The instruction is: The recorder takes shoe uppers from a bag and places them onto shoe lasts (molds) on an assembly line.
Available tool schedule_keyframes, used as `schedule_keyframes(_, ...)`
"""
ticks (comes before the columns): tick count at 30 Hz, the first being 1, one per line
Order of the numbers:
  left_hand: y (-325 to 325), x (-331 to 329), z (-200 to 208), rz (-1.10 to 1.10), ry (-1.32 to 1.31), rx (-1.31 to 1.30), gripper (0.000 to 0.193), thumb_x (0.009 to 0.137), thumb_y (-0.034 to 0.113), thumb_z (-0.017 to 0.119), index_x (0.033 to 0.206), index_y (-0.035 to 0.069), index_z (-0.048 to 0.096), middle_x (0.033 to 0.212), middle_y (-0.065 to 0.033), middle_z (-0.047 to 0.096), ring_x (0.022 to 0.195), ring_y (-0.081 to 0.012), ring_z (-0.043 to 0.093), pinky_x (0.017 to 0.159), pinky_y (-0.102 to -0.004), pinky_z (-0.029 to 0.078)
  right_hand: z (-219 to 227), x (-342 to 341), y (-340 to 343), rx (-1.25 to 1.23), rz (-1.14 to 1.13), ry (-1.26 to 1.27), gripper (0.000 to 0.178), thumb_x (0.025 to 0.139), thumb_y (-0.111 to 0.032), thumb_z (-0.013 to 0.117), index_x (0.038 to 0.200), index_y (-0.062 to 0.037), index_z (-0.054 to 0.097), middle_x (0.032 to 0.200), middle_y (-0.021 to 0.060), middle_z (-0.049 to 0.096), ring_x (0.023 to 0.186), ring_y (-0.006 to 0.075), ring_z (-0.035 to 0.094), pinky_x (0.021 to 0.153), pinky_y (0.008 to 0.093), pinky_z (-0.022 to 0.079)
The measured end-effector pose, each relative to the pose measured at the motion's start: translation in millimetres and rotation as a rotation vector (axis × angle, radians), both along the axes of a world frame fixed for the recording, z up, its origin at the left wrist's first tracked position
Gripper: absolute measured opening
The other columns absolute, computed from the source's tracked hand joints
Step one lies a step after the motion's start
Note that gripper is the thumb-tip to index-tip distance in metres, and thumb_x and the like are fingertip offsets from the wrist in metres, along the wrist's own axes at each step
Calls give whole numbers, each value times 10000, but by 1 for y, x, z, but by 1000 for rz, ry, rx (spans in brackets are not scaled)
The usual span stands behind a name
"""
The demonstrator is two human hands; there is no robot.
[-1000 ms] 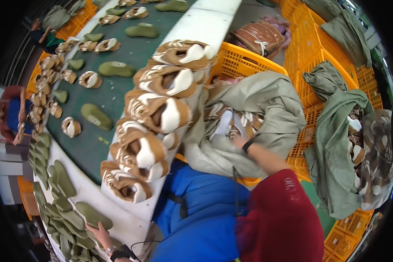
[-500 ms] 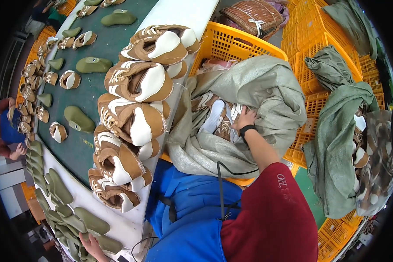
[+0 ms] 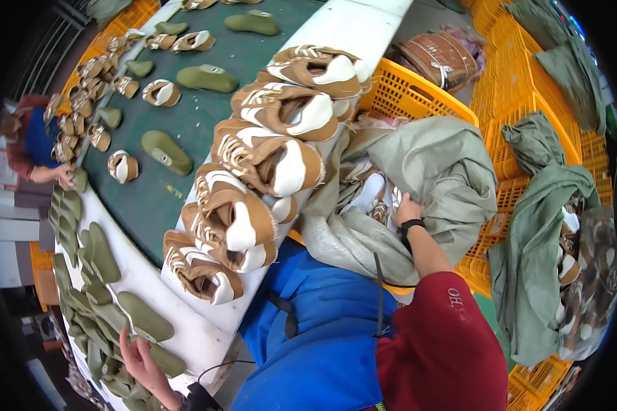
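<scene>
My right hand (image 3: 406,207) digs into the grey-green sack (image 3: 432,171), grip hidden; my left hand (image 3: 138,356) spreads on olive insoles (image 3: 127,318). Beside it, stacked brown shoe uppers (image 3: 253,198) could topple if nudged.

Green shoe lasts (image 3: 207,77) and brown uppers (image 3: 123,166) are spread on a dark green belt (image 3: 159,202). Brown-and-white uppers (image 3: 267,154) are stacked along its white edge (image 3: 346,31)

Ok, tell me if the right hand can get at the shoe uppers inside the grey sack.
Probably yes: the right hand already sits at the open mouth of the grey sack, with the shoe uppers exposed just beside its fingers and nothing lying between them.
</scene>
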State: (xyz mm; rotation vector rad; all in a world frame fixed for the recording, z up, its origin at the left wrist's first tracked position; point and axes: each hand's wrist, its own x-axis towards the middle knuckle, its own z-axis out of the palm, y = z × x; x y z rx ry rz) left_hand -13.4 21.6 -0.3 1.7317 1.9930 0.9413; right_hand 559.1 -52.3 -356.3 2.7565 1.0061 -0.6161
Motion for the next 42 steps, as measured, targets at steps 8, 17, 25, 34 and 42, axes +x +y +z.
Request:
schedule_keyframes(8,-9,55,2,-92,145,8,373,771,-33,552,1139,26,539,681,-44,564,632,-93,522,615,-234,440,41,-24,15,-144,160,168,772,605,-414,676,1245,-91,391,1143,143,541,1020,314,541,869,393,437)
schedule_keyframes(17,-29,83,6,-307,86,63,335,753,121,630,1076,63,561,683,-85,603,603,-239,596,569,-312,481,9,-46,29,-311,272,-17,374,815,-278,475,1156,-127,490,1116,149,534,1018,259,504,890,410,329)
schedule_keyframes(25,-17,104,-10,-408,10,17,352,790,168,577,1121,69,515,720,-108,597,646,-287,588,575,-351,478,-24,44,-9,-248,295,-19,379,854,-282,400,1180,-116,498,1180,143,509,1092,334,462,842,555,297)
schedule_keyframes(34,-27,104,-24,-438,39,72,361,800,177,561,1141,71,507,837,-113,614,725,-277,590,625,-357,480,133,36,29,286,296,527,330,862,-248,435,1135,-92,534,1081,130,555,995,298,510,793,455,362)
schedule_keyframes(42,-29,93,-27,-482,-88,58,366,793,177,562,1137,68,505,810,-108,614,714,-280,590,614,-357,474,260,-21,64,723,77,967,288,869,-218,466,1095,-70,565,994,118,596,908,265,553,750,366,419)
